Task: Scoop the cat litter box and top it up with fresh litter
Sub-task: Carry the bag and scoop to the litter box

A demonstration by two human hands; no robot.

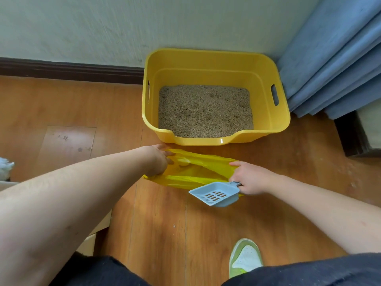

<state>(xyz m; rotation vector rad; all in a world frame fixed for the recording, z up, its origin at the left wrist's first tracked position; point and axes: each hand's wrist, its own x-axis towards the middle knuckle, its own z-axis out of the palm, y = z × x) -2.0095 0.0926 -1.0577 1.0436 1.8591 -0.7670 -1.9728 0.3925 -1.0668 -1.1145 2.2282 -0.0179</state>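
A yellow litter box (276, 124) stands on the wooden floor against the wall, with brownish litter (205, 112) and a few clumps inside. Just in front of it lies a yellow plastic bag (198, 172). My left hand (159, 159) grips the bag's left edge. My right hand (252, 179) holds the handle of a pale blue slotted scoop (215, 194) and also pinches the bag's right edge. The scoop hangs over the near side of the bag, and its pan looks free of litter.
Blue curtains (334, 65) hang right of the box, above a dark furniture base (350, 137). A dark skirting board (68, 69) runs along the wall. My green and white shoe (245, 258) rests on the floor near me. Something white (6, 166) lies at the left edge.
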